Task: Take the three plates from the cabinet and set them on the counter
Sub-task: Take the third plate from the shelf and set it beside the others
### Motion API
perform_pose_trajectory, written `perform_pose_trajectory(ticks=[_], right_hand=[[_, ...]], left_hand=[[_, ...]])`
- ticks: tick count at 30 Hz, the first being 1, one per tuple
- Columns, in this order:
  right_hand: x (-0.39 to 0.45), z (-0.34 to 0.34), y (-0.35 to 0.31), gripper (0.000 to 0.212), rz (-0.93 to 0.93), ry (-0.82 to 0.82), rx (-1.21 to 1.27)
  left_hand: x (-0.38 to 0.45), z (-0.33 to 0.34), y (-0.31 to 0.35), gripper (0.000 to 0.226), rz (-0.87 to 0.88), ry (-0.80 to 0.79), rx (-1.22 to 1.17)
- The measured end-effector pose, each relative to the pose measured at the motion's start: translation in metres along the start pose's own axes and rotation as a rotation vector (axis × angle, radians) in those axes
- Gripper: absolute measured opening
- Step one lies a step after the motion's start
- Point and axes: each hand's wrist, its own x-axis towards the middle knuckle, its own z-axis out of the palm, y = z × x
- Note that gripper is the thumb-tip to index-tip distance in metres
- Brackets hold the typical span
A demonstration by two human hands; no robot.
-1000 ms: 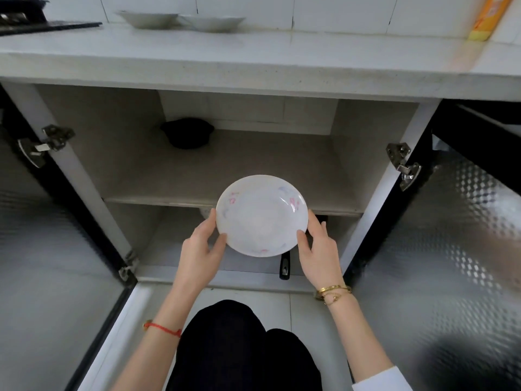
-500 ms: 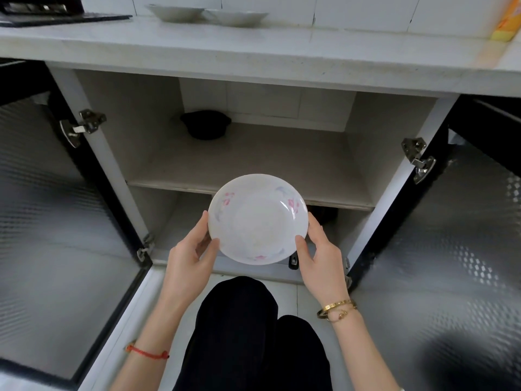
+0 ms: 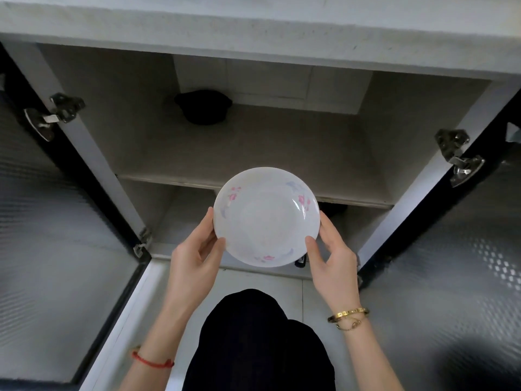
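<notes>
Nearest the camera are the person's dark-clad knees (image 3: 262, 342), tucked between two forearms, a red cord on the left wrist and gold bangles on the right. Just beyond them the left hand (image 3: 194, 261) and the right hand (image 3: 332, 263) hold a white plate (image 3: 266, 217) with faint pink and blue flowers, one hand at each side of its rim. The fingers of both hands are curled round the rim: each thumb lies over the near lower edge, while the other fingers pass behind the plate and are mostly hidden. The plate is held in the air, face toward the camera and tipped slightly, in front of the open cabinet (image 3: 282, 153) and clear of its shelves. Being round, it has no long axis to speak of, and both hands sit equally close to it. Behind it a dark handle (image 3: 300, 261) pokes out from the lower compartment, and a black pot (image 3: 203, 107) stands at the back of the upper shelf. Farthest and highest runs the pale front edge of the desk (image 3: 253, 32), directly above and beyond the plate. The lift ahead looks to be straight up and forward over that edge, so the rim must clear it.
</notes>
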Motion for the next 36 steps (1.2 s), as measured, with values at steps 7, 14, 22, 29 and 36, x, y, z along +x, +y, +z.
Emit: perform_pose_trajectory(ticks=[7,14,22,29,36], right_hand=[[0.018,0.001,-0.031,0.056,0.100,-0.008,0.013],[0.012,-0.024,-0.115,0.054,0.193,-0.075,-0.020],[0.012,-0.087,-0.252,0.053,0.231,-0.096,-0.024],[0.025,-0.152,-0.372,0.053,0.187,-0.066,0.001],[0.039,-0.191,-0.447,0.052,0.180,-0.053,0.048]], left_hand=[[0.015,-0.011,0.034,0.063,-0.117,0.019,-0.056],[-0.003,-0.054,0.119,0.068,-0.242,0.022,0.003],[-0.020,-0.098,0.258,0.064,-0.275,-0.004,0.059],[-0.026,-0.129,0.389,0.060,-0.249,-0.048,0.054],[-0.020,-0.145,0.474,0.057,-0.204,-0.066,-0.007]])
